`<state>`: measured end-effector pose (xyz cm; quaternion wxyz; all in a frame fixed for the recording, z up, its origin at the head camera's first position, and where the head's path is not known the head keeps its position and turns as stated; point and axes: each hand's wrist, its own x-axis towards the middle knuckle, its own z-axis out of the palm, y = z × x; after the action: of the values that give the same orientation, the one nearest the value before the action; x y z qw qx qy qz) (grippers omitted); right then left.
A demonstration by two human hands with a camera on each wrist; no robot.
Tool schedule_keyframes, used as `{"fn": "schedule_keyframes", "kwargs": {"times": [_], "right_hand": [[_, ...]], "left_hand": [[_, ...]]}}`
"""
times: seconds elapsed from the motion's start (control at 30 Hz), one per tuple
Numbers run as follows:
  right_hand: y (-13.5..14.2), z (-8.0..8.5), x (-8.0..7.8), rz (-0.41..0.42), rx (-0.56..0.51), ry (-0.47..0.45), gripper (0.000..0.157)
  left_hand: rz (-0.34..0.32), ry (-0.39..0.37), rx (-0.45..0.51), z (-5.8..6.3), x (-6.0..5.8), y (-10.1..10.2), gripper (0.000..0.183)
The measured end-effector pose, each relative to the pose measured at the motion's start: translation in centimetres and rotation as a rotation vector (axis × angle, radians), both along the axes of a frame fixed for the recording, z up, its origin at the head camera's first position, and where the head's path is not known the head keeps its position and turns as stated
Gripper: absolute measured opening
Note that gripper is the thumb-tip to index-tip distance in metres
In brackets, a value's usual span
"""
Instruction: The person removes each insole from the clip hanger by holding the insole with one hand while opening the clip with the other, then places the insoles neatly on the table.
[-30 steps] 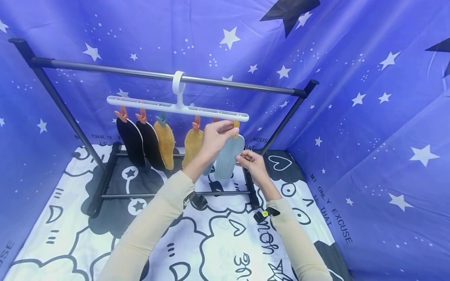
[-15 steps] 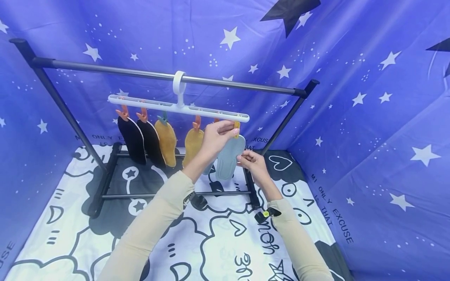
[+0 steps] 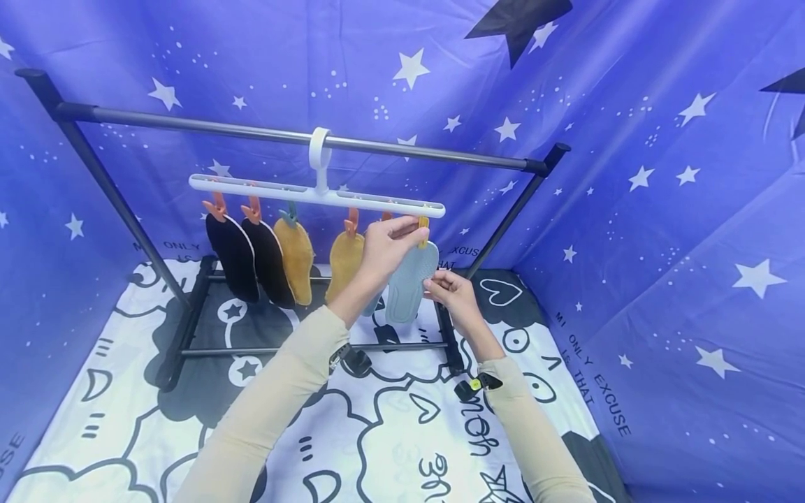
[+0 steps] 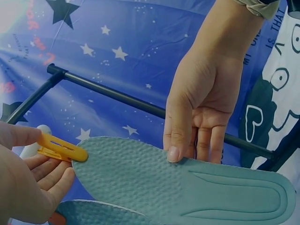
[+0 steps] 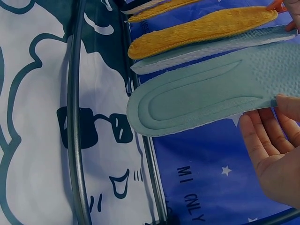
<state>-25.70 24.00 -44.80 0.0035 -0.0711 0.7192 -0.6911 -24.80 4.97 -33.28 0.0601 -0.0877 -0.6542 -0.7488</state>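
A light blue-green insole point(image 3: 410, 286) hangs with its rounded upper end in a yellow clothes peg point(image 4: 63, 147) under the white hanger point(image 3: 264, 190). My left hand point(image 3: 385, 250) pinches this peg between thumb and fingers. With thumb and fingers my right hand point(image 3: 454, 293) holds the side edge of the same insole, around mid-length, as the right wrist view also shows. Just behind it a second blue-green insole point(image 5: 211, 50) hangs, partly covered by the first and by my left hand.
Further left, black insoles point(image 3: 231, 258) and fuzzy yellow insoles point(image 3: 293, 258) hang from orange and green pegs. The hanger hooks over the top bar point(image 3: 428, 148) of a dark metal rack. Below lies a black-and-white patterned cloth point(image 3: 352, 433); a blue starry curtain point(image 3: 629, 209) surrounds everything.
The hanger's left end and the insoles there sway slightly, a little right and then back left. Both hands keep their grip and almost the same place.
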Motion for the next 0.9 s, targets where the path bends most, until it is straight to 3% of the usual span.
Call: {"fn": "schedule_keyframes", "kwargs": {"times": [0.47, 0.9], "right_hand": [[-0.13, -0.21, 0.02, -0.014, -0.013, -0.030, 0.009], [-0.28, 0.20, 0.09, -0.009, 0.004, -0.016, 0.010]], "left_hand": [[0.025, 0.042, 0.016, -0.56, -0.18, 0.27, 0.031], [0.086, 0.071, -0.009, -0.48, -0.23, 0.41, 0.028]]}}
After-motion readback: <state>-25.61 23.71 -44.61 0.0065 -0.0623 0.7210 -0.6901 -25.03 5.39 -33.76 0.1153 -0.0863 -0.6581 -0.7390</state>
